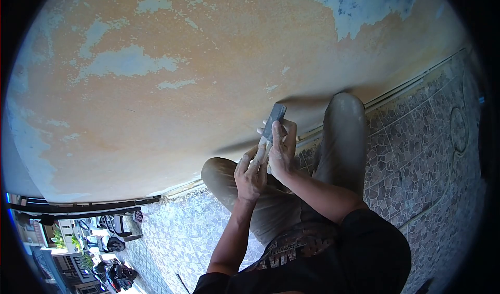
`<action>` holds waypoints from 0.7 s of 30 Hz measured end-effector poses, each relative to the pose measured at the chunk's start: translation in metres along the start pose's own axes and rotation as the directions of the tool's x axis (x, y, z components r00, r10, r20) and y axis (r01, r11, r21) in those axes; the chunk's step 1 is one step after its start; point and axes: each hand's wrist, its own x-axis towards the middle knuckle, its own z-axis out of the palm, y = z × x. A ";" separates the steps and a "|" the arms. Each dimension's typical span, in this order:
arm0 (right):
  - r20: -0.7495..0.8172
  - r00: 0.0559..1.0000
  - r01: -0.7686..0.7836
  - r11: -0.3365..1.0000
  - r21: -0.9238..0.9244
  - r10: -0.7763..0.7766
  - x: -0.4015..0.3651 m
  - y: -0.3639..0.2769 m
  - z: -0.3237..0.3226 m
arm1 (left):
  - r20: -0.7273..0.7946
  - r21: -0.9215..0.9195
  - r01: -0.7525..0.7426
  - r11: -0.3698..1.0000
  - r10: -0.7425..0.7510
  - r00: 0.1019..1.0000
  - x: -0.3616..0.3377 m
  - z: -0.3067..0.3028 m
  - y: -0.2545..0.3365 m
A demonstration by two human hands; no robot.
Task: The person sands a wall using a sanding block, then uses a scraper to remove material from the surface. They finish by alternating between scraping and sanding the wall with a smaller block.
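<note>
A flat, dark grey rectangular block (pixel 275 121) is held up in front of the wall, its upper end free. My right hand (pixel 282 151) grips it, the thumb lying along its face and the fingers behind. Just below, my left hand (pixel 252 173) has its fingers closed together at the block's lower end, where a small pale part shows between the hands. Both hands look dusty. They are between my bent knees, close to the wall but apart from it.
A peeling orange and pale blue wall (pixel 208 93) fills the upper view. Stone-patterned floor tiles (pixel 398 153) meet it along a raised edge. My knees (pixel 345 117) are near the wall. Motorbikes (pixel 113 274) and a chair (pixel 115 225) stand at the lower left.
</note>
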 end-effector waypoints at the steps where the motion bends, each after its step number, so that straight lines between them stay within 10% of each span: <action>1: 0.000 1.000 0.002 1.000 0.001 -0.002 -0.003 -0.001 -0.002 | -0.003 -0.016 -0.003 1.000 0.003 1.000 0.000 0.001 0.000; 8: 0.160 0.978 0.146 0.987 -0.066 -0.134 0.004 0.014 -0.034 | 0.269 -0.079 0.061 0.995 -0.038 0.962 0.005 -0.011 -0.010; 12: 0.127 0.909 0.415 0.851 -0.320 -0.396 0.040 0.035 -0.068 | 0.158 0.008 0.065 0.998 -0.066 0.985 0.013 -0.017 -0.024; 15: 0.194 0.755 0.578 0.496 -0.648 -0.627 0.057 0.038 -0.082 | -0.013 0.178 -0.001 0.984 0.003 1.000 0.021 -0.020 -0.041; 21: 0.225 0.791 0.558 0.520 -0.647 -0.569 0.053 0.073 -0.078 | -0.145 0.467 -0.071 0.882 0.155 0.977 0.019 -0.003 -0.091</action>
